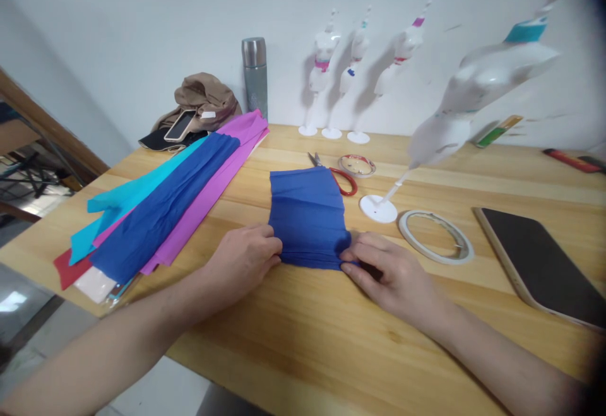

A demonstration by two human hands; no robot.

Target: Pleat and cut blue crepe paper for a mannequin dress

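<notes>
A piece of blue crepe paper (307, 211) lies flat on the wooden table in front of me, with narrow folds along its near edge. My left hand (249, 258) pinches the near left corner of it. At the near right corner, my right hand (383, 267) grips the folded edge between thumb and fingers. Just beyond the paper rest scissors with red handles (348, 182), their blades partly behind its far edge. To the right of my right hand is a roll of white tape (435, 236).
A white mannequin (440, 135) on a stand rises at right; several small ones (324, 65) stand by the wall. A phone (544, 264) lies far right. Coloured crepe sheets (165, 214), a brown cloth bag (206, 97) and a thermos (255, 78) occupy the left and back.
</notes>
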